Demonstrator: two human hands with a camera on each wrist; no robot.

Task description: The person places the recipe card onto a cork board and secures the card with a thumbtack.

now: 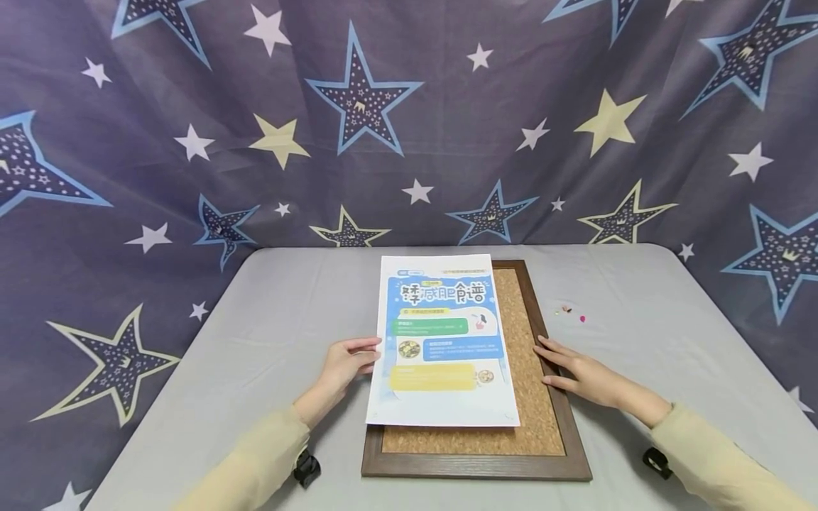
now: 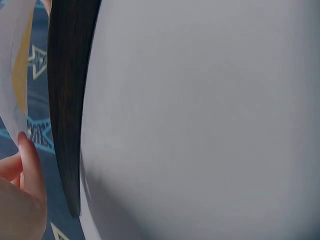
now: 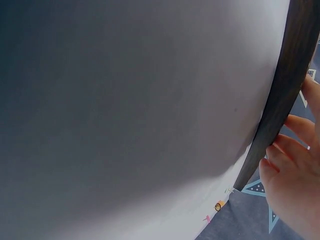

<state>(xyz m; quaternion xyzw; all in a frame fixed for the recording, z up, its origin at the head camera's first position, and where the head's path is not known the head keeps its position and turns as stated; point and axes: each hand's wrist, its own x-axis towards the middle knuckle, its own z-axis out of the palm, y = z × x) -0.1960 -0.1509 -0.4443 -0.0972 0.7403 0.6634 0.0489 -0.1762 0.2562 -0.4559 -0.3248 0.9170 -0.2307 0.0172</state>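
Observation:
A printed paper poster point(image 1: 441, 408) with blue, green and yellow panels lies over a corkboard point(image 1: 530, 369), covering its upper left and middle. Dark brown wood makes up the board's frame point(image 1: 476, 466). On the poster's left edge, my left hand point(image 1: 341, 365) pinches the paper between thumb and fingers; the left wrist view also shows this left hand point(image 2: 25, 190) at the sheet's edge. With fingers spread and fairly straight, my right hand point(image 1: 581, 372) rests on the frame's right side. Fingertips of this right hand point(image 3: 295, 170) touch the frame in the right wrist view.
Several tiny coloured items lie on the grey tabletop point(image 1: 639, 298) right of the board, including a pink one point(image 1: 582, 319); their kind is too small to tell. Behind the table hangs a dark star-patterned cloth point(image 1: 447, 177).

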